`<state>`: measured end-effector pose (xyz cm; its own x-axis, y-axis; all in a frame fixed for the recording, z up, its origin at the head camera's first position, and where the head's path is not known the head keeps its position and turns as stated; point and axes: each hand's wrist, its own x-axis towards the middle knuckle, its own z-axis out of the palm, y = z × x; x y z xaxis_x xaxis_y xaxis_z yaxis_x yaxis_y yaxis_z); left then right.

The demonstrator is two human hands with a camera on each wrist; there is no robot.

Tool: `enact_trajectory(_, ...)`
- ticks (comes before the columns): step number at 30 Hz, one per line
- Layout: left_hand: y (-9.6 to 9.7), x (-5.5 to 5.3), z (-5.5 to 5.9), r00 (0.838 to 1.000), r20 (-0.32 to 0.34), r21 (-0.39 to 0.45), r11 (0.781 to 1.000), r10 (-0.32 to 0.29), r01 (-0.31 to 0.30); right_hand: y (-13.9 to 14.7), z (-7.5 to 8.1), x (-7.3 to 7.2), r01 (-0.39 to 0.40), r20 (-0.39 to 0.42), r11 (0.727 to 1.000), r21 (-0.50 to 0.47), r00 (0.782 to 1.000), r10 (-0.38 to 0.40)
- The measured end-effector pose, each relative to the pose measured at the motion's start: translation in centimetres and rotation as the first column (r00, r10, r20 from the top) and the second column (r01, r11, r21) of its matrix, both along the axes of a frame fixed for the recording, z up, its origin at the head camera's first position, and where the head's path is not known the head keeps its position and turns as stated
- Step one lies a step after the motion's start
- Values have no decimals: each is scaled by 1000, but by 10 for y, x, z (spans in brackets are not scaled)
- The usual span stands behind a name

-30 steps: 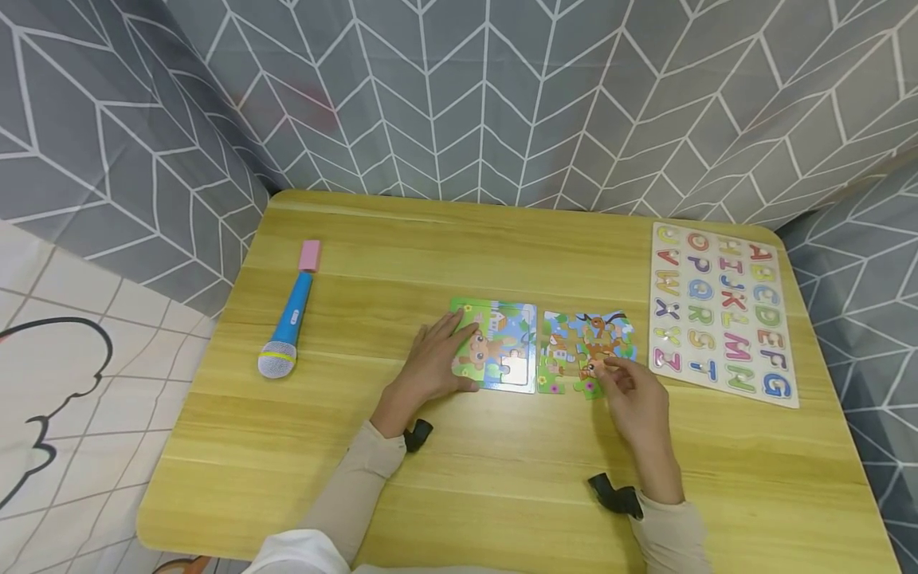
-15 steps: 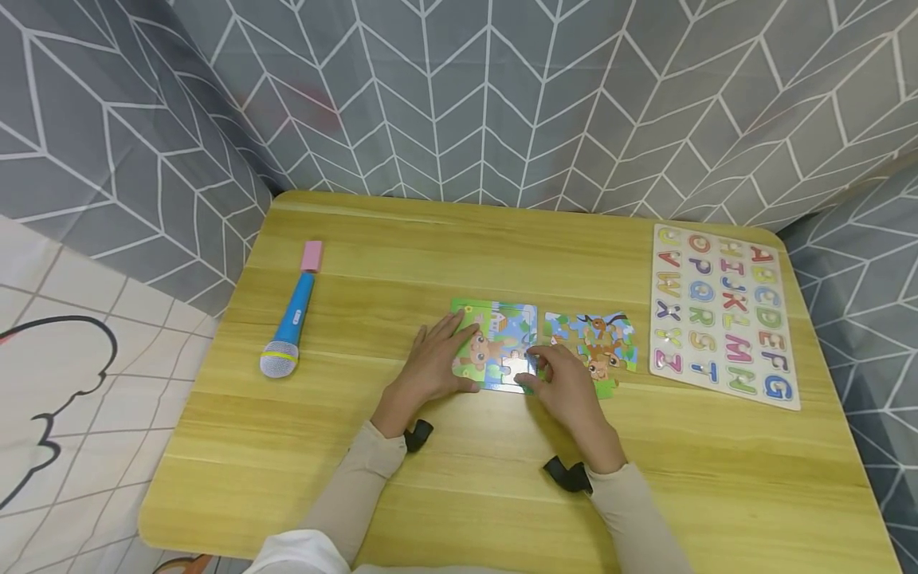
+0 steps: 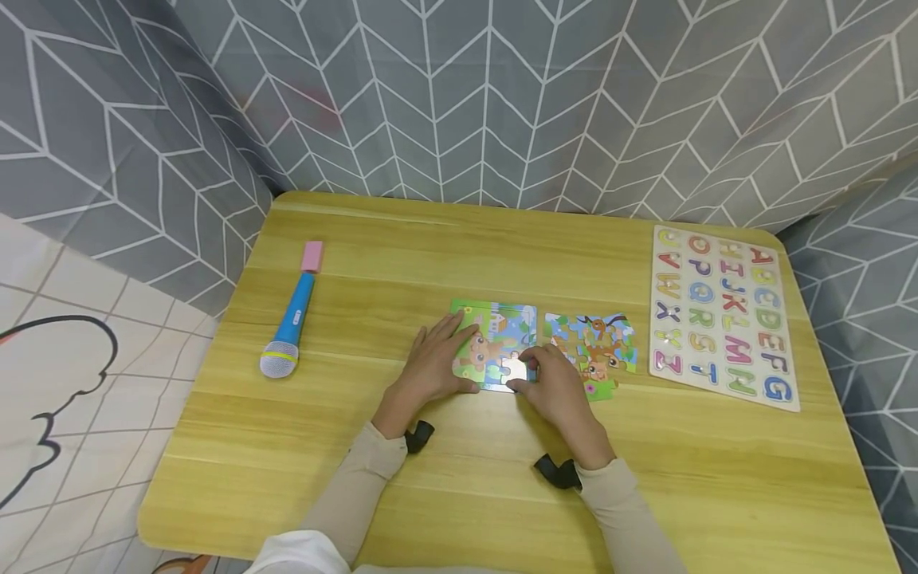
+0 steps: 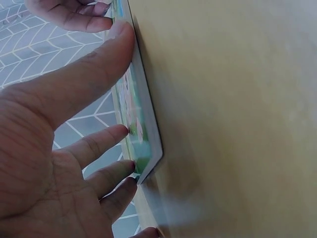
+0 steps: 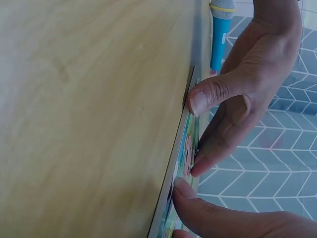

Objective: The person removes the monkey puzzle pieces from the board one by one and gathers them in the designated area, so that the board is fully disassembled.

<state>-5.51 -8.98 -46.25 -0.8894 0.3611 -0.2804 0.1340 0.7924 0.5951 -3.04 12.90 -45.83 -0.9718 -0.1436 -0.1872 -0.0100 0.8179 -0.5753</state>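
A framed jigsaw puzzle point(image 3: 495, 325) with a cartoon animal lies mid-table, a pale bare patch point(image 3: 513, 367) at its lower right. My left hand point(image 3: 428, 365) rests on its left side, fingers spread; in the left wrist view the thumb point(image 4: 94, 74) touches the puzzle's near edge point(image 4: 148, 114). Over the lower right corner, my right hand point(image 3: 558, 387) pinches a small puzzle piece point(image 3: 531, 371) between thumb and forefinger, mostly hidden by the fingers. Just right of the frame lie deer-picture puzzle pieces point(image 3: 608, 331), joined together, with a green piece point(image 3: 599, 391) at their lower edge.
An alphabet board point(image 3: 724, 315) with knobbed letters lies at the right. To the left are a blue toy microphone point(image 3: 290, 323) and a pink block point(image 3: 311, 257). Grey patterned curtains point(image 3: 459, 104) hang behind the wooden table point(image 3: 459, 494).
My right hand has moved left from the loose deer-picture pieces to the framed puzzle's lower right corner, bringing a puzzle piece. The left hand has stayed in place.
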Motion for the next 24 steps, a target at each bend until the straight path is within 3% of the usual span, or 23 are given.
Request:
enact_trajectory(6,1,0,0,1000,-3,-5,1000,5,-5,-1,1,0,7,17,1000,-3,1000,-7)
enact_trajectory(17,0,-1,-2,1000,3,-4,1000,10,-10,-2,-2,1,28,77,995,-92,997,-21)
enact_trajectory(24,0,-1,-1,1000,5,4,1000,7,-7,1,-4,5,-9,19,991,-137,1000,11)
